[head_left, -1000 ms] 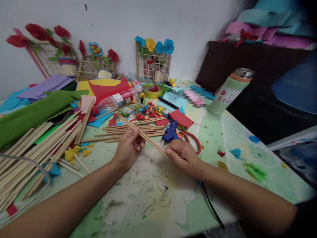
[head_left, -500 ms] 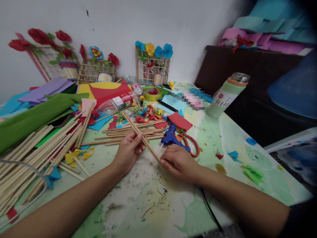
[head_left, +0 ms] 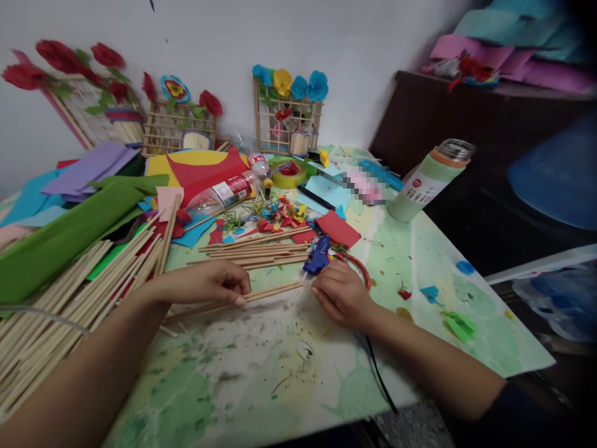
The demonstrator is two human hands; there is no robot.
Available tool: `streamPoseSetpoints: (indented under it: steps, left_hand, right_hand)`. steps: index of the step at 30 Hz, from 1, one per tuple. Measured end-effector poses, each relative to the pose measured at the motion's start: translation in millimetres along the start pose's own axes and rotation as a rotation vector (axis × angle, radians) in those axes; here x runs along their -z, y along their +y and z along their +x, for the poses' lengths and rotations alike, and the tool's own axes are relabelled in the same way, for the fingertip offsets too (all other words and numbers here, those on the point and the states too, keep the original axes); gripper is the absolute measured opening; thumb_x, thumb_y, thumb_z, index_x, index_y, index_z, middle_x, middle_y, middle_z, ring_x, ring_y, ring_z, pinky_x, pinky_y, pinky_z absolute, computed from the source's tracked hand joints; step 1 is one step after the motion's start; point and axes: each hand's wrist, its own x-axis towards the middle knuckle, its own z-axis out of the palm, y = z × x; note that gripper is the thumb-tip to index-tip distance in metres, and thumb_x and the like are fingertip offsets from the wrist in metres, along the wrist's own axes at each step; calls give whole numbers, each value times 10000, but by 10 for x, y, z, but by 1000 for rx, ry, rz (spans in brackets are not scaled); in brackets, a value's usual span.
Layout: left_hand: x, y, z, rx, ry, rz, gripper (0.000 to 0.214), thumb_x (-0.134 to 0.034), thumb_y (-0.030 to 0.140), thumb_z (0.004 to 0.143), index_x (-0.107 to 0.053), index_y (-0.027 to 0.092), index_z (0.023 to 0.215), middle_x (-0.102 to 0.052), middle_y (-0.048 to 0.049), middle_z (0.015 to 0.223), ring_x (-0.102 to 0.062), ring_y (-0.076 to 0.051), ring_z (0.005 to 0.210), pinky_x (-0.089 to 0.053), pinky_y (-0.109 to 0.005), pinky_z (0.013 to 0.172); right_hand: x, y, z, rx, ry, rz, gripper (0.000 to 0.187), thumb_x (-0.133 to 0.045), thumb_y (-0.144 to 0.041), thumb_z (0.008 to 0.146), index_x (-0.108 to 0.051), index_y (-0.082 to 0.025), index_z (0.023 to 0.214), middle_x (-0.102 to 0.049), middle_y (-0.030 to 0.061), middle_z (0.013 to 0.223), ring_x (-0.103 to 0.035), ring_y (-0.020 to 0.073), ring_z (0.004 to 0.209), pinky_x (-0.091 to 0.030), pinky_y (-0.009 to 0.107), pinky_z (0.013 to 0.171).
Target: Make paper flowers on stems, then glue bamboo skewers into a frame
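Observation:
A pair of thin wooden sticks (head_left: 273,291) lies nearly level, low over the tabletop or on it. My left hand (head_left: 214,283) is closed over them from above, thumb and fingers at their middle. Their right ends stop just short of my right hand (head_left: 342,295), whose fingers are curled; whatever they may hold is hidden. Just behind that hand lies a blue glue gun (head_left: 318,254), partly covered. Red-handled scissors (head_left: 359,267) sit beside it, also partly hidden. Beyond my hands is a row of more wooden sticks (head_left: 256,254).
A large pile of sticks (head_left: 56,317) and green paper (head_left: 69,239) fill the left. Behind lie a plastic bottle (head_left: 228,191), tape (head_left: 288,174) and paper scraps (head_left: 284,214). A green flask (head_left: 429,180) stands right. A black cable (head_left: 380,376) crosses the front edge.
The sticks have swung from a steep slant to nearly level and come down. My left hand has moved left and turned palm down. The right hand stays by the glue gun.

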Motion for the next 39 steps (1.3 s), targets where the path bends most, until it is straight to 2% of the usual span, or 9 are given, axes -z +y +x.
streamPoseSetpoints:
  steps: [6, 12, 19, 21, 23, 25, 27, 34, 39]
  left_hand:
    - [82, -133, -3, 92, -48, 311, 156, -563, 300, 750, -679, 195, 750, -649, -21, 699, -555, -161, 649, -360, -217, 579]
    - [69, -231, 29, 77, 4, 366, 157, -550, 302, 743, -681, 216, 751, -658, -28, 731, -563, -170, 662, -349, -234, 582]
    - [129, -224, -36, 151, 123, 468, 152, -524, 260, 716, -660, 193, 709, -648, -41, 732, -549, -170, 653, -360, -248, 591]
    - [147, -171, -27, 121, 186, 522, 191, -480, 261, 747, -657, 191, 755, -651, -46, 779, -556, -178, 694, -378, -257, 622]
    - [145, -128, 15, 99, 317, 571, 241, -437, 279, 786, -656, 185, 818, -654, -61, 831, -564, -192, 749, -396, -275, 667]
    - [120, -112, 84, 102, 461, 611, 275, -417, 303, 809, -656, 177, 859, -656, -79, 870, -571, -208, 798, -410, -296, 706]
    - [77, -121, 159, 96, 523, 641, 285, -416, 313, 817, -660, 176, 873, -661, -87, 894, -576, -216, 832, -419, -310, 739]
    - [-19, -167, 274, 73, 502, 715, 297, -377, 297, 853, -645, 171, 830, -651, -89, 861, -589, -213, 805, -432, -304, 715]
    - [-37, -224, 286, 38, 479, 755, 264, -377, 236, 855, -623, 164, 794, -639, -106, 858, -589, -225, 834, -432, -326, 751]
  right_hand:
    - [23, 15, 23, -17, 8, -2, 159, -463, -177, 846, -575, -178, 733, -588, 56, 696, -502, 175, 687, -396, 329, 682]
    - [73, 67, 52, 1, 2, -100, 132, -498, -171, 832, -602, -173, 751, -615, 67, 711, -516, 184, 704, -403, 340, 688]
    - [225, 256, 27, -208, 139, -190, 101, -523, -196, 834, -609, -172, 788, -627, 58, 706, -544, 182, 707, -411, 333, 709]
    - [254, 296, 10, -295, 172, -180, 121, -519, -217, 840, -610, -179, 770, -622, 47, 693, -543, 176, 679, -408, 325, 693]
    - [267, 326, -3, -348, 200, -173, 144, -512, -232, 845, -611, -182, 753, -618, 40, 680, -541, 175, 669, -401, 321, 681]
    - [268, 344, -10, -364, 214, -175, 157, -506, -236, 849, -610, -182, 745, -615, 37, 670, -538, 175, 664, -393, 319, 672]
    - [265, 353, -12, -372, 213, -181, 165, -501, -238, 852, -607, -181, 740, -611, 36, 668, -533, 175, 663, -387, 317, 669]
    - [249, 378, -35, -400, 210, -200, 185, -489, -250, 862, -607, -175, 740, -598, 37, 667, -525, 169, 665, -385, 310, 686]
    - [220, 352, -9, -389, 146, -251, 199, -463, -251, 872, -616, -174, 771, -615, 48, 694, -526, 175, 685, -382, 308, 698]
